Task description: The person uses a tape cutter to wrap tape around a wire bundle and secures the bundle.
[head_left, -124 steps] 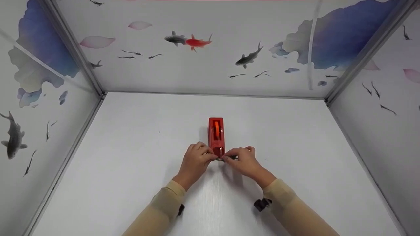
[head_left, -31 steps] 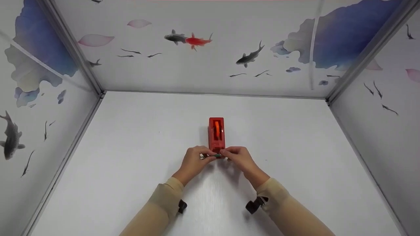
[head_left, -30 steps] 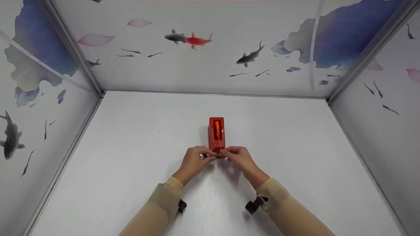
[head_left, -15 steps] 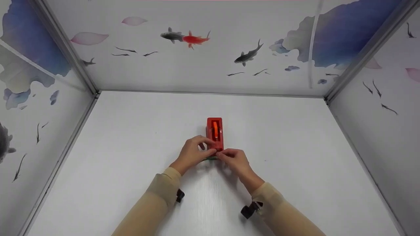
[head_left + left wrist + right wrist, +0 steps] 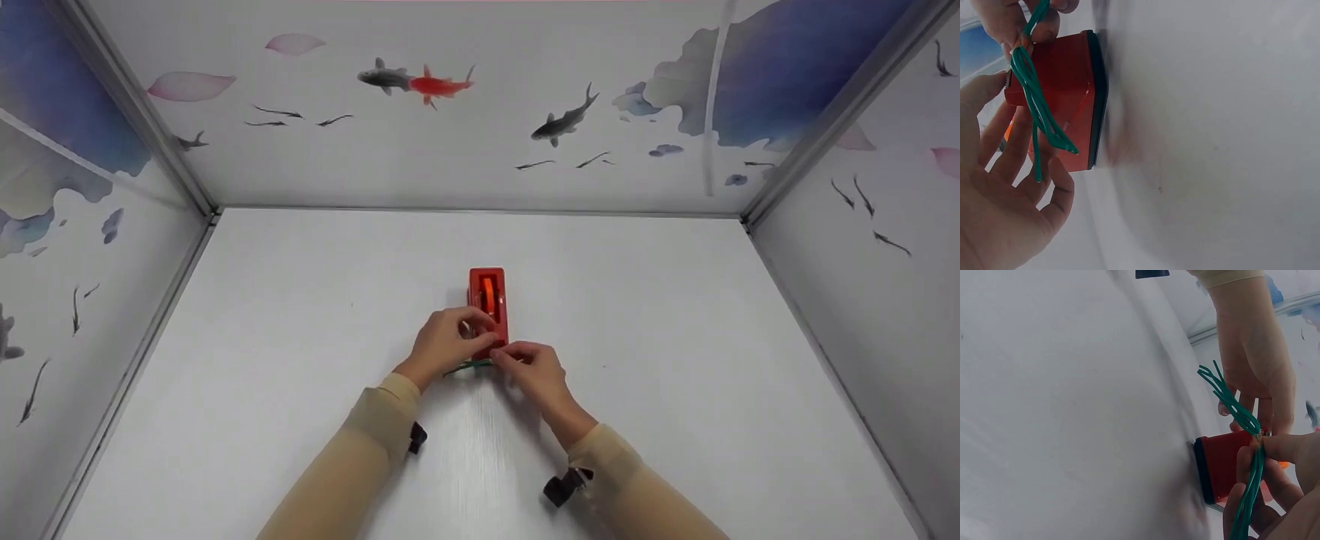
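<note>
A red tape dispenser (image 5: 501,322) with an orange core stands at the table's middle. My right hand (image 5: 536,373) pinches a looped bundle of green wire (image 5: 1235,405) at its middle, just in front of the dispenser. Clear-brown tape (image 5: 1258,437) seems to wrap the bundle there, partly under my fingertips. My left hand (image 5: 442,341) is over the dispenser's front, its thumb and forefinger apart. In the left wrist view, the left thumb touches near the serrated cutter (image 5: 1008,79), and the other fingers lie loosely behind the wire loops. Whether tape sticks to them is hidden.
A white tabletop (image 5: 300,300) surrounds the dispenser. Panels printed with fish and petals (image 5: 480,135) stand at the back and both sides. A black wrist camera (image 5: 566,486) hangs under the right forearm.
A second ago both hands held the green wire bundle at the dispenser's front. My left hand has since let go and moved forward over the dispenser; the right keeps the bundle, slightly nearer.
</note>
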Motion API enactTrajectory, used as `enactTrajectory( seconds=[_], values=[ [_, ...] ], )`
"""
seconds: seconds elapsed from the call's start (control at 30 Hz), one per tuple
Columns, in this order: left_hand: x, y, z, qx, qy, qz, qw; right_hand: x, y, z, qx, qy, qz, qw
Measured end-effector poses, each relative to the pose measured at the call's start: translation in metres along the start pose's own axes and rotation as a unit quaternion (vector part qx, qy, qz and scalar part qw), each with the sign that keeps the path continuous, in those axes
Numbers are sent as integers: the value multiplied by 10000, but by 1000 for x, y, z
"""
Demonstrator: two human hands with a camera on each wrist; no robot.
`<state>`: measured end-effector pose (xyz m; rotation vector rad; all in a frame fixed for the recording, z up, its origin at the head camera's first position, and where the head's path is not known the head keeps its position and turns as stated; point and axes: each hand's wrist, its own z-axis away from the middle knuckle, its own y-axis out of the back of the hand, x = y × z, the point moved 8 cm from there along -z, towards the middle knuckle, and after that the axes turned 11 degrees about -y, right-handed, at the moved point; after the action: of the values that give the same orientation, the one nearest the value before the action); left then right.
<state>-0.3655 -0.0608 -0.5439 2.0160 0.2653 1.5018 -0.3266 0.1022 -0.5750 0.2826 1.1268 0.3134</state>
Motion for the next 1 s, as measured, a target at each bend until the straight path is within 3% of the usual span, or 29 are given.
enactTrajectory(
  seconds=[0.33,0.57,0.7,0.87,1.0],
  values=[
    [0,6,1,158,190,81,9997,-2,-7,1,178,77,-471,9987],
    [-1,3,7,161,230,250,9993,2,-12,5,335,107,319,9989],
    [4,1,12,190,-62,133,9997,-4,-2,11,381,452,129,9982],
    [13,11,28,458,-474,29,9978,-11,9,12,300,846,-93,9959],
    [20,12,35,353,-857,48,9957,-13,16,12,258,1098,-228,9934]
  ],
)
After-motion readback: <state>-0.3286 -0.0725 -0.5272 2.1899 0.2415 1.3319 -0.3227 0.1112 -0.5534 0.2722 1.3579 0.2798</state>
